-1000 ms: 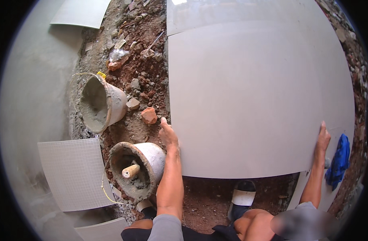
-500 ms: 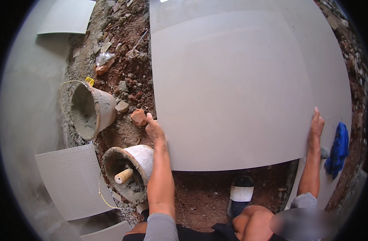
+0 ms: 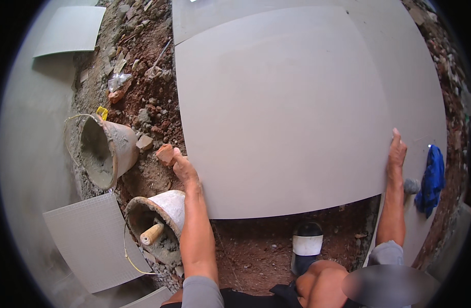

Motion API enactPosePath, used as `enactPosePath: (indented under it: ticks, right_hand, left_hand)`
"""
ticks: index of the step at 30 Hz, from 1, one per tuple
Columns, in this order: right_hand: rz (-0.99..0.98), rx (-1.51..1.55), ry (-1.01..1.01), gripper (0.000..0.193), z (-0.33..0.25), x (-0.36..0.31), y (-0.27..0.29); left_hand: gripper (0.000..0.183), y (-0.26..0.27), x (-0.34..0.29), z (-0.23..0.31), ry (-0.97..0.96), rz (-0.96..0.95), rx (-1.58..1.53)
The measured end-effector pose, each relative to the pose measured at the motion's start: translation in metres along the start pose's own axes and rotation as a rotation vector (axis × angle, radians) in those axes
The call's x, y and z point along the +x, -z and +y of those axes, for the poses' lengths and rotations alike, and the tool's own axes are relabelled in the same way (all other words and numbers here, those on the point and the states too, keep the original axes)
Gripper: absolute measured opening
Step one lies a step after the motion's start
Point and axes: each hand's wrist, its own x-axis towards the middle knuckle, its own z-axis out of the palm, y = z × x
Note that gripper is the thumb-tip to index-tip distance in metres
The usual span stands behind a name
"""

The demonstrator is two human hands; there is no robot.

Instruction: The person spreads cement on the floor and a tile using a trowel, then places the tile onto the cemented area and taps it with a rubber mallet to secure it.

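Tile (image 3: 287, 118), broad and pale grey, lies in front of the crouching person, and from where I stand both hands seem to be grasping it: the left hand (image 3: 185, 169) at its left edge, the right hand (image 3: 397, 153) at its right. I'd judge the step in hand as steadying or adjusting it; any shift would call for an even pull on both sides, with knuckles clear of the brick chunk (image 3: 165, 154) just left of the tile.

Left of its near corner leans a bucket (image 3: 170, 203) with a wooden handle (image 3: 152, 234) poking out; right of it hangs a blue cloth (image 3: 429, 182). Most fingers are hidden, as is the tile's underside, so I can't tell whether it rests or is lifted. The slab (image 3: 235, 15) beyond it is cut off, and the round grey thing (image 3: 411, 186) beside the right forearm is hard to identify.
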Motion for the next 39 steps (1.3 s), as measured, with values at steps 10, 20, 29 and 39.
enactPosePath:
  ticks: [10,20,29,39]
  right_hand:
    - [0.044,-0.182,0.091,0.057,0.023,0.000,-0.015]
    - [0.002,-0.138,-0.049,0.057,0.002,-0.004,-0.019]
    - [-0.008,-0.183,-0.044,0.054,0.003,0.004,-0.019]
    - [-0.009,-0.293,-0.061,0.050,-0.011,-0.004,-0.010]
  left_hand:
    - [0.047,-0.012,0.000,0.003,0.035,-0.060,-0.136]
    - [0.053,-0.009,-0.005,0.000,-0.145,0.061,-0.072]
    - [0.052,-0.010,-0.003,-0.002,-0.078,-0.151,-0.084]
    - [0.063,-0.006,0.001,0.000,-0.147,-0.155,0.191]
